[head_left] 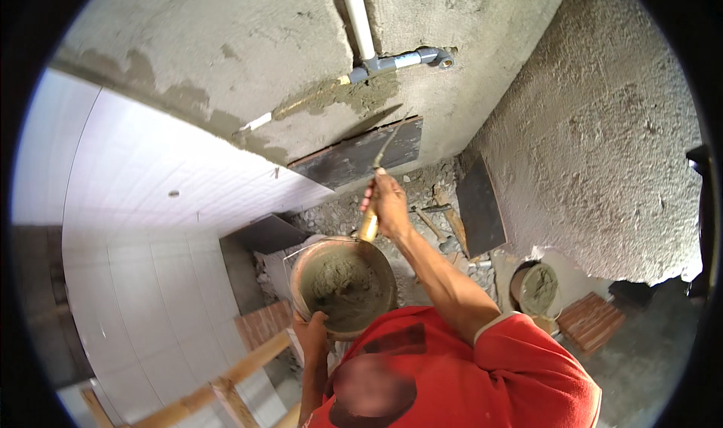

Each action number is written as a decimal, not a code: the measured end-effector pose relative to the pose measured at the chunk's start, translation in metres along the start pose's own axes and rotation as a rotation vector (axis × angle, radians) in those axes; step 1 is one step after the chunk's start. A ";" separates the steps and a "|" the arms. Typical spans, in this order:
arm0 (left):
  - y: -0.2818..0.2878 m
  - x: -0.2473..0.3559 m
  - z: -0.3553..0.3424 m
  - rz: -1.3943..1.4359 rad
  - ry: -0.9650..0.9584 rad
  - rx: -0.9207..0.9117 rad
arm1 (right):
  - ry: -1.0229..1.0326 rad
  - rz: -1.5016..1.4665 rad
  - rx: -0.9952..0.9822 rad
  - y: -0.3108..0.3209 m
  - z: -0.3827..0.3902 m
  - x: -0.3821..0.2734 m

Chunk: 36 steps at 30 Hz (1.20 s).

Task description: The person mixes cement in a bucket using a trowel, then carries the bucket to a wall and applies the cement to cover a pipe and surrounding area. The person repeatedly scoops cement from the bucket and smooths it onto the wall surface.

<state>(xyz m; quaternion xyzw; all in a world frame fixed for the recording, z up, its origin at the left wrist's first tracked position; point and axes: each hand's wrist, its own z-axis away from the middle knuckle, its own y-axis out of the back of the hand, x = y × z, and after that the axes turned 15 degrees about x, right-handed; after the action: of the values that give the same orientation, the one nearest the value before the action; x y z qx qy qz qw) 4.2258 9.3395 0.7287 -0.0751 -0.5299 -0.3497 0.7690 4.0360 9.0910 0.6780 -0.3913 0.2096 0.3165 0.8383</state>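
Ideally, the trowel (387, 145) was to be kept at a shallow angle to the grey wall (263, 25), with light, even pressure, so that the dark tile (354, 159) at twelve o'clock would not be knocked or scratched. The bucket (306, 262), between six and seven o'clock, was probably best kept level and close by, so that drips of mortar (343, 285) could be caught.

The trowel was clamped in the closed grip of the right hand (389, 206), near the centre of the view. The bucket's rim was clasped at its seven o'clock side by the left hand (313, 334); its thumb was shown, its other fingers mostly hidden.

The blade was pointed toward one o'clock and was seen nearly edge-on, narrow and dull; whether the tile was touched by its tip could not be told. The round, brownish bucket was part filled with lumpy, wet-looking grey mortar. The tile was smudged with pale marks and was set lengthwise below a pipe (407, 59).
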 end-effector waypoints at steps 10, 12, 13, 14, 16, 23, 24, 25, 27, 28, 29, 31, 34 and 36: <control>0.014 0.063 -0.119 -0.207 -0.077 -0.138 | 0.321 -0.157 0.144 -0.165 -0.019 0.048; 0.018 0.071 -0.142 -0.207 -0.097 -0.234 | 0.376 -0.172 0.166 -0.180 -0.012 0.052; 0.022 0.075 -0.151 -0.239 -0.114 -0.250 | 0.354 -0.171 0.193 -0.187 -0.009 0.053; 0.022 0.078 -0.160 -0.256 -0.125 -0.270 | 0.373 -0.148 0.225 -0.191 -0.007 0.053; 0.022 0.083 -0.172 -0.252 -0.132 -0.311 | 0.429 -0.100 0.268 -0.200 -0.003 0.053; 0.022 0.090 -0.187 -0.319 -0.170 -0.345 | 0.427 -0.025 0.297 -0.222 0.013 0.059; 0.023 0.089 -0.188 -0.346 -0.175 -0.341 | 0.451 -0.017 0.288 -0.221 0.020 0.066; 0.023 0.088 -0.188 -0.336 -0.167 -0.362 | 0.398 0.015 0.289 -0.218 0.027 0.073; 0.023 0.086 -0.189 -0.302 -0.161 -0.404 | 0.326 0.008 0.248 -0.205 0.042 0.090; 0.023 0.084 -0.189 -0.310 -0.183 -0.401 | 0.345 0.080 0.262 -0.193 0.047 0.098; 0.023 0.083 -0.188 -0.316 -0.204 -0.401 | 0.414 0.143 0.338 -0.183 0.047 0.103; 0.025 0.080 -0.185 -0.296 -0.194 -0.422 | 0.496 0.295 0.489 -0.159 0.040 0.111; 0.026 0.078 -0.180 -0.259 -0.162 -0.453 | 0.508 0.334 0.674 -0.128 0.006 0.107; 0.027 0.078 -0.177 -0.335 -0.172 -0.427 | 0.620 0.351 0.739 -0.119 -0.017 0.101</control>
<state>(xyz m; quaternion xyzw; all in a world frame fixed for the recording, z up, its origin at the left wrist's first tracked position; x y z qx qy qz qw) 4.3926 9.2379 0.7272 -0.1761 -0.5124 -0.5680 0.6195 4.1888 9.0557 0.6698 -0.1031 0.6088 0.2261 0.7534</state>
